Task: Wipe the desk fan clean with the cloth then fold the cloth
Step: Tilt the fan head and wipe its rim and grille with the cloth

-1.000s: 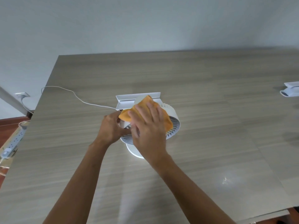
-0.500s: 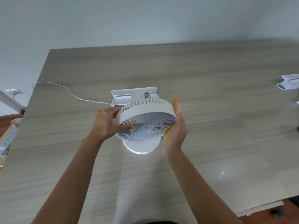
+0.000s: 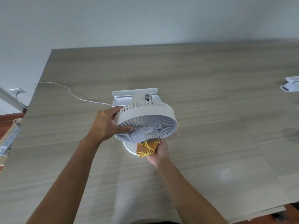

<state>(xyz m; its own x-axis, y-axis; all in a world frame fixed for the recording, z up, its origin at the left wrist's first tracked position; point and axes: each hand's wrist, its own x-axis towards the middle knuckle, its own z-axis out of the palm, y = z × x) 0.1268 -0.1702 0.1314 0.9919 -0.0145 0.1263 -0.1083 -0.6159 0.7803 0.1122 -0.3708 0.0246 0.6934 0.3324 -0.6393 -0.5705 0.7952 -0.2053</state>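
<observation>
A white desk fan [image 3: 148,126] stands on the wooden table [image 3: 210,94], its round grille tilted up toward me. My left hand [image 3: 106,125] grips the fan head's left rim, thumb on the front grille and fingers over the side. My right hand [image 3: 159,152] holds a folded orange cloth [image 3: 147,147] under the lower edge of the fan head, against the fan's round base. The base is mostly hidden by the head and the cloth.
A white tray-like shelf [image 3: 134,95] lies just behind the fan. A white cable [image 3: 71,92] runs from the fan to the table's left edge. A white object [image 3: 291,86] sits at the far right edge. A power strip [image 3: 9,139] lies off the table's left side.
The cloth moved from the top of the fan head, round its right side, down under its lower edge. My left hand kept its grip on the fan's left rim.
</observation>
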